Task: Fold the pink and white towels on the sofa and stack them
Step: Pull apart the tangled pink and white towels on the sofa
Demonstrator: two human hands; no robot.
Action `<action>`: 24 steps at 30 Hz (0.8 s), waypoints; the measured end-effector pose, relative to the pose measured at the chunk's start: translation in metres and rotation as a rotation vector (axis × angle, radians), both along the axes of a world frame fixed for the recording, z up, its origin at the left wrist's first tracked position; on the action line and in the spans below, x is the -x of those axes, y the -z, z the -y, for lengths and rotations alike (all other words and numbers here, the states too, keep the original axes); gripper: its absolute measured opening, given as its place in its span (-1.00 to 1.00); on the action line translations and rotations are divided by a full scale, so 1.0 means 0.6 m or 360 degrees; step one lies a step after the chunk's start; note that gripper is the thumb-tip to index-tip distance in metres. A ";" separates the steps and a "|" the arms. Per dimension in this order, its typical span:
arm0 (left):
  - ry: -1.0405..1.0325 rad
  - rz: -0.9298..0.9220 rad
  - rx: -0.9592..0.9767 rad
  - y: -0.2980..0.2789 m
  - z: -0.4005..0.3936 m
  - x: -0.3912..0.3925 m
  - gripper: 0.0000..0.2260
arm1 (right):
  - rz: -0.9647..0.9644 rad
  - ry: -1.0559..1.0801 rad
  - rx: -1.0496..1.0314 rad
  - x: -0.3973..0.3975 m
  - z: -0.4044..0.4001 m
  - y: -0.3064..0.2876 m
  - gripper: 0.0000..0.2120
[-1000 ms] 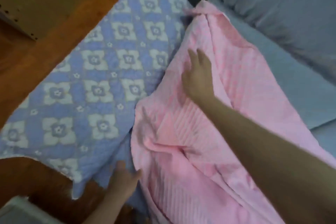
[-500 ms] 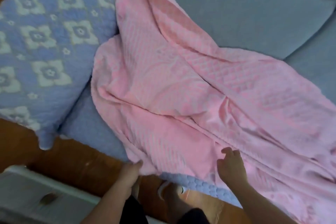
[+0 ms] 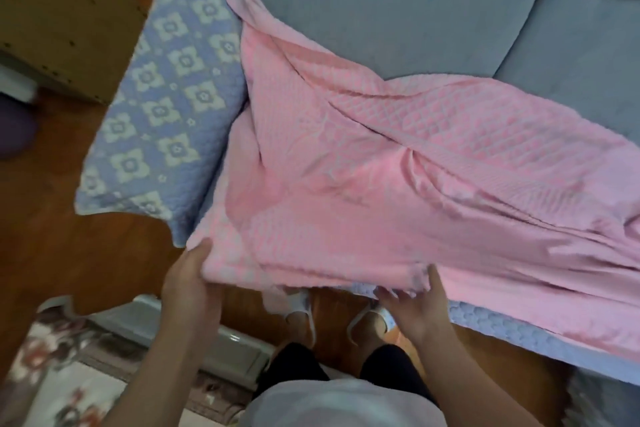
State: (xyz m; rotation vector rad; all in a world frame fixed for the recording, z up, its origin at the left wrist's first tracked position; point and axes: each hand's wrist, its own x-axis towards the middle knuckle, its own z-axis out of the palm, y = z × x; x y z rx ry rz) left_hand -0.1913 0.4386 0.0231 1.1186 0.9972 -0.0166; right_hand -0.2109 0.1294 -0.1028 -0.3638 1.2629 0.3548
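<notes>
Left grip (image 3: 192,282) pinches pink towel (image 3: 363,184); right grip (image 3: 415,308) open, touching hem

Cloth and wood, by surface

We note the pink towel (image 3: 398,191): soft matt cloth, woven in raised diamond and rib textures. Sofa (image 3: 398,17): smooth matt blue-grey fabric. Armrest cover (image 3: 166,107): quilted floral cotton. Floor (image 3: 86,253): polished reddish wood, slightly glossy.

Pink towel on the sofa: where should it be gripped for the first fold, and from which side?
Grip the pink towel along its near hem at the sofa's front edge, coming from the front. That edge hangs free; the left hand already holds its left corner, and the right hand is open beside the hem. The far side lies bunched.
</notes>
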 end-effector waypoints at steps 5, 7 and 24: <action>0.0144 -0.0319 -0.0210 -0.012 -0.060 -0.021 -0.67 | 0.0201 0.0199 0.0090 -0.030 -0.020 -0.047 -0.46; 0.0164 -0.0474 -0.0175 -0.001 -0.082 -0.031 -0.64 | 0.0284 0.0217 0.0154 -0.029 -0.031 -0.077 -0.50; 0.1854 -0.0952 -0.0603 0.009 -0.195 -0.054 -0.86 | 0.0090 0.0257 0.0190 0.121 -0.090 0.000 -0.50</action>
